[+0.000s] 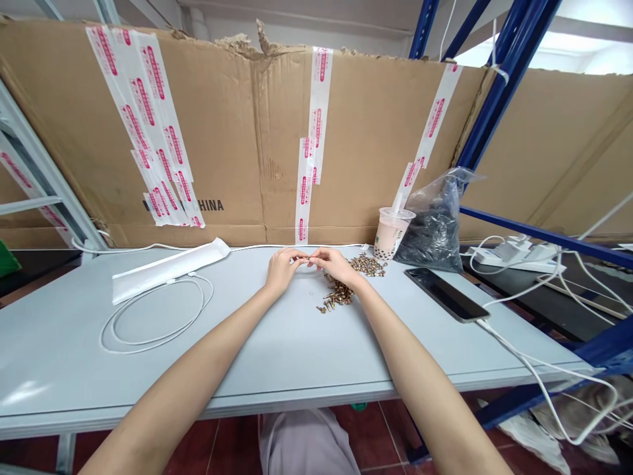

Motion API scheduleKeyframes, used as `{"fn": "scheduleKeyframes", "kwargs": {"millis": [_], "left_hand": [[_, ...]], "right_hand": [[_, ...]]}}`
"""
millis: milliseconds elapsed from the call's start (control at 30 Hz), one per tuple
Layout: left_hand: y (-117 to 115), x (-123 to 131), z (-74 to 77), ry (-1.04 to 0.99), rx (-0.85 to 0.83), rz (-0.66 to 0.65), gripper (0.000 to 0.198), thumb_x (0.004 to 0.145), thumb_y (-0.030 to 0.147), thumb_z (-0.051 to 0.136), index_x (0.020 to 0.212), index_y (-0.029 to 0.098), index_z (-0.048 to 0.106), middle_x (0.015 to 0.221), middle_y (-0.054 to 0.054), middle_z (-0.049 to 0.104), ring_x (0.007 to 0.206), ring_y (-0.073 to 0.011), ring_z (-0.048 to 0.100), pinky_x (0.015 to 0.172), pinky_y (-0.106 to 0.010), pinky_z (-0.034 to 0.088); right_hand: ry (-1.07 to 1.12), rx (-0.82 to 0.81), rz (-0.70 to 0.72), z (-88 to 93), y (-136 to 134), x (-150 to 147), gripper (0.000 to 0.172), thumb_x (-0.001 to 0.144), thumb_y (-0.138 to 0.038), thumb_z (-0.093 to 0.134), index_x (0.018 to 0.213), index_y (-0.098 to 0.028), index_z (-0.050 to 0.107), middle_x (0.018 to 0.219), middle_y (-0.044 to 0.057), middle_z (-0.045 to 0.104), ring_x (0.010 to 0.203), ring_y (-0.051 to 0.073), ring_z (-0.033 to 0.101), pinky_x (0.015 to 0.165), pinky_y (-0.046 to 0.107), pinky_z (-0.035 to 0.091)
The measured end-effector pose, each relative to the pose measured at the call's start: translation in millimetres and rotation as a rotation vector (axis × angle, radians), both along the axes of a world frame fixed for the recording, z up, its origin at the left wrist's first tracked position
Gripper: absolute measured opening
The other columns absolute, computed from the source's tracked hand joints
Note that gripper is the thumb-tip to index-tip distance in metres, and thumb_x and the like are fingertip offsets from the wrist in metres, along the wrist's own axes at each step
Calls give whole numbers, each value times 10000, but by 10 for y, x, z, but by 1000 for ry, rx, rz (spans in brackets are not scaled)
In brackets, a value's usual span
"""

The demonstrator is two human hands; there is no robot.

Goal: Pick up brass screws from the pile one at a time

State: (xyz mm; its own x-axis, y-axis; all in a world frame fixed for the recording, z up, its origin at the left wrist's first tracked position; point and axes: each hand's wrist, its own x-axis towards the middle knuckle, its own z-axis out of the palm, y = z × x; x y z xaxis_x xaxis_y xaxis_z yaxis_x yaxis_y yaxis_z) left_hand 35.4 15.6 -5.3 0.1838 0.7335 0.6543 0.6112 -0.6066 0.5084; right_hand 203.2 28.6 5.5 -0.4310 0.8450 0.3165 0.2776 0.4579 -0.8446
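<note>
Well left of the scattered pile of brass screws, a white cable lies coiled on the grey table, with a long white paper packet just behind it and a taped cardboard sheet standing along the back. Closer in, on the pile's left, the left hand reaches forward with its fingers curled, and its fingertips press toward those of the right hand, which sits directly above the pile, its heel almost touching the screws. Pinched between the two hands is a single brass screw (its head and tip are too small to make out) — held up and to the left of the pile, apart from it. Right of the pile, a plastic cup of milk tea with a straw stands beside a clear bag of dark small parts. Farther right, a black smartphone lies on the table, and beyond the table's edge sits a white power strip — cables trailing from it.
</note>
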Motion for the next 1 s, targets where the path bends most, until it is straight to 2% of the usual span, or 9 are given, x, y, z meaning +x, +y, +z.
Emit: {"fn": "scheduleKeyframes", "kwargs": {"millis": [133, 267, 467, 733, 1000], "left_hand": [[-33, 9, 28, 26, 66, -6, 123, 782, 262, 587, 825, 206, 688, 811, -12, 678, 735, -153, 523, 717, -272, 397], [-49, 19, 31, 33, 120, -2, 113, 785, 263, 586, 798, 201, 680, 780, -10, 666, 722, -151, 511, 700, -269, 389], [-39, 27, 21, 48, 163, -17, 120, 791, 279, 578, 801, 201, 669, 787, -9, 661, 738, -151, 509, 718, -271, 383], [-24, 10, 0, 108, 86, 1, 107, 788, 272, 580, 797, 208, 665, 832, -8, 670, 800, -167, 533, 805, -313, 354], [65, 25, -47, -126, -28, -121, 91, 753, 237, 602, 760, 183, 675, 766, -4, 675, 684, -136, 534, 693, -265, 404]], "right_hand": [[-16, -5, 62, 57, -55, 17, 258, 796, -363, 493, 870, -126, 565, 715, 38, 622, 672, 112, 545, 665, 233, 433], [-52, -16, 43, 96, -90, 41, 255, 803, -374, 483, 868, -137, 551, 580, -3, 555, 560, 109, 507, 578, 228, 409], [-96, -20, 58, 124, -113, 44, 256, 822, -404, 437, 824, -159, 509, 533, -37, 474, 480, 92, 442, 493, 212, 360], [-221, -52, 61, 30, -78, 30, 272, 846, -410, 378, 785, -163, 473, 560, -25, 494, 490, 94, 446, 492, 217, 339], [-88, -132, 91, 28, -74, -13, 377, 838, -486, 365, 674, -160, 456, 555, -23, 425, 483, 88, 396, 481, 227, 327]]}}
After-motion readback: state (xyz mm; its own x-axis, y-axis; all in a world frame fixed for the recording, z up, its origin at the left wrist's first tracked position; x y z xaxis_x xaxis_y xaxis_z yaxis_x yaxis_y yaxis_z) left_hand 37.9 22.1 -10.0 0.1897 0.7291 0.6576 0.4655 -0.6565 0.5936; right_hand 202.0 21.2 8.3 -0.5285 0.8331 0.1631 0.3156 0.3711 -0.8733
